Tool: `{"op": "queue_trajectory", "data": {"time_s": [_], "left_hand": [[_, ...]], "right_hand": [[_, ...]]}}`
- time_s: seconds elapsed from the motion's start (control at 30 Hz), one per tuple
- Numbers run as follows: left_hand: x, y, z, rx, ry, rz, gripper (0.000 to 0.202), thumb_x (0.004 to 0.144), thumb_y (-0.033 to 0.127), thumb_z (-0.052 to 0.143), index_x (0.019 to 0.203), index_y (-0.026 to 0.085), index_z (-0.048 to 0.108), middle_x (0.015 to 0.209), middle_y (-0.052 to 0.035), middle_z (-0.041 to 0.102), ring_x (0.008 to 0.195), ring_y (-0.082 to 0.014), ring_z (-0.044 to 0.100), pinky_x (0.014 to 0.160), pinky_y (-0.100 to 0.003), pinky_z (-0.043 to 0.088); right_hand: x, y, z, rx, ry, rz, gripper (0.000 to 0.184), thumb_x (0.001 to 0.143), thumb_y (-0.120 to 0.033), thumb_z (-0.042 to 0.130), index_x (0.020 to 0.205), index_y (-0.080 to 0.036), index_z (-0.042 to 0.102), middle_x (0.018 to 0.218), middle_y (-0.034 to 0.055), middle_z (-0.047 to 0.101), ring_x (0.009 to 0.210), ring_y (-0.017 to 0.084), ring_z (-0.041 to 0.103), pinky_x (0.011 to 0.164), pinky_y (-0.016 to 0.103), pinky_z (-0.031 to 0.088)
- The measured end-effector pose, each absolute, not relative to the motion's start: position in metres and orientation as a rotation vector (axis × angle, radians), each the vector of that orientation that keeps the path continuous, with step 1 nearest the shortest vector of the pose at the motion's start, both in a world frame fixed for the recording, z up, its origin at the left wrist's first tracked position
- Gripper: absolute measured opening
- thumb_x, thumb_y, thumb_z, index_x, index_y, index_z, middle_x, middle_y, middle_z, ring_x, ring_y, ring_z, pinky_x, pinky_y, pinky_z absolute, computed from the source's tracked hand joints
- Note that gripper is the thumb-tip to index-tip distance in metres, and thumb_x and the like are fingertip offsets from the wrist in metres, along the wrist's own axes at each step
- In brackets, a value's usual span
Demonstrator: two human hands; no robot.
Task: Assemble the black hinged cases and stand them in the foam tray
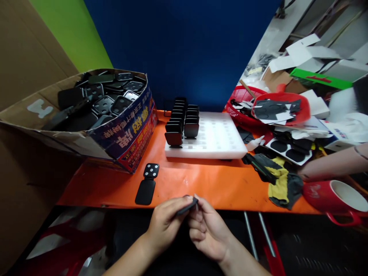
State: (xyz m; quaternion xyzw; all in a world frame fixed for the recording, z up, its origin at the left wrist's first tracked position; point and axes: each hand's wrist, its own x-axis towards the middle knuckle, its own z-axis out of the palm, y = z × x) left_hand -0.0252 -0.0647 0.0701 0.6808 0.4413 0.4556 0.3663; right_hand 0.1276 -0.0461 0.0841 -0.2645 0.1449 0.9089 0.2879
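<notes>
Both hands meet just past the near edge of the orange tabletop (218,184), over the dark gap below it. The left hand (165,222) and right hand (208,230) each pinch a thin black plate (187,207) between thumb and fingertips, so both grips are clenched on it. The plate is seen nearly edge-on, flat, dark and slightly tilted.

Open room lies straight ahead: a bare strip of orange runs from the near edge up to the white tray (218,142). Left of that strip, two black pieces (148,184) lie end to end, one plain, one with white dots. Farther left a tilted cardboard box (94,115) heaped with similar black plates crowds the corner and overhangs the tabletop.

On the tray's left part, rows of upright black parts (182,119) stand in slots; the rest of its slots show white. To the right, a yellow and grey cloth (280,182), a red mug (336,201) and red baskets (267,107) of scraps close off that side, where another person's forearm (333,163) rests.
</notes>
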Motion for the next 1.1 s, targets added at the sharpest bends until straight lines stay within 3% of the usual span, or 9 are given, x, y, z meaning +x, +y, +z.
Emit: {"op": "queue_trajectory", "data": {"time_s": [0.1,0.17,0.3,0.4,0.5,0.57,0.9,1.0,1.1], "left_hand": [[-0.036,-0.035,0.06,1.577,1.507,1.1,0.025,0.089,0.023,0.049,0.112,0.022,0.058,0.103,-0.0058,0.068,0.095,-0.018,0.064,0.083,-0.03,0.051],[-0.047,-0.007,0.052,1.561,1.693,1.017,0.034,0.087,0.028,0.05,0.12,0.019,0.052,0.107,-0.0076,0.065,0.096,-0.0196,0.063,0.083,-0.032,0.051],[-0.065,0.021,0.042,1.639,1.831,0.961,0.045,0.083,0.026,0.055,0.127,0.021,0.049,0.125,-0.0102,0.056,0.118,-0.0259,0.049,0.1,-0.043,0.038],[-0.066,0.005,0.04,2.005,1.738,0.694,0.048,0.084,0.032,0.053,0.131,0.025,0.045,0.144,-0.0088,0.037,0.134,-0.0282,0.028,0.109,-0.049,0.022],[-0.066,-0.02,0.039,2.308,1.478,0.246,0.058,0.082,0.047,0.053,0.136,0.033,0.037,0.148,-0.0058,0.031,0.136,-0.0329,0.022,0.106,-0.062,0.011],[-0.069,-0.029,0.041,2.347,1.42,0.102,0.061,0.082,0.052,0.051,0.137,0.035,0.033,0.148,-0.0045,0.03,0.136,-0.0335,0.021,0.105,-0.065,0.008],[-0.093,-0.027,0.052,2.302,1.356,0.066,0.061,0.08,0.035,0.055,0.137,0.037,0.034,0.148,-0.0016,0.029,0.137,-0.0328,0.019,0.106,-0.064,0.008],[-0.09,-0.034,0.068,2.319,1.352,0.171,0.063,0.076,0.023,0.057,0.135,0.035,0.039,0.147,-0.0041,0.031,0.135,-0.0345,0.025,0.105,-0.064,0.014],[-0.097,-0.035,0.11,2.496,1.349,0.451,0.057,0.078,0.021,0.055,0.132,0.034,0.044,0.142,-0.0039,0.041,0.13,-0.0301,0.036,0.108,-0.054,0.022]], "right_hand": [[0.131,-0.04,0.079,-0.724,0.209,2.367,0.022,0.081,-0.033,0.06,0.073,-0.014,0.055,0.046,-0.009,0.036,0.034,0.001,0.021,0.033,0.012,0.014],[0.133,-0.037,0.075,-0.78,0.091,2.299,0.023,0.079,-0.035,0.063,0.074,-0.014,0.055,0.047,-0.0086,0.038,0.035,0.001,0.021,0.034,0.013,0.015],[0.136,-0.034,0.066,-0.941,-0.084,2.189,0.029,0.075,-0.042,0.066,0.075,-0.015,0.054,0.049,-0.0085,0.038,0.036,0.001,0.021,0.035,0.014,0.014],[0.141,-0.029,0.058,-1.068,-0.286,2.049,0.034,0.075,-0.048,0.064,0.075,-0.015,0.055,0.05,-0.0081,0.038,0.037,0.001,0.022,0.036,0.015,0.015],[0.148,-0.016,0.049,-1.172,-0.54,1.852,0.037,0.075,-0.052,0.063,0.073,-0.016,0.054,0.05,-0.0076,0.038,0.038,0.002,0.023,0.037,0.016,0.014],[0.153,-0.004,0.042,-1.218,-0.684,1.718,0.038,0.075,-0.053,0.062,0.072,-0.016,0.054,0.051,-0.0074,0.038,0.039,0.002,0.023,0.038,0.017,0.014],[0.162,0.022,0.004,-1.38,-1.004,1.338,0.044,0.075,-0.061,0.055,0.076,-0.017,0.057,0.058,-0.0042,0.041,0.048,0.008,0.036,0.042,0.02,0.028],[0.163,0.016,0.004,-1.447,-1.065,1.283,0.046,0.073,-0.063,0.055,0.078,-0.017,0.06,0.062,-0.0006,0.049,0.057,0.013,0.047,0.048,0.022,0.038],[0.163,0.013,0.005,-1.506,-1.093,1.244,0.05,0.069,-0.066,0.057,0.079,-0.017,0.064,0.072,0.0049,0.06,0.067,0.018,0.056,0.059,0.026,0.046]]}}
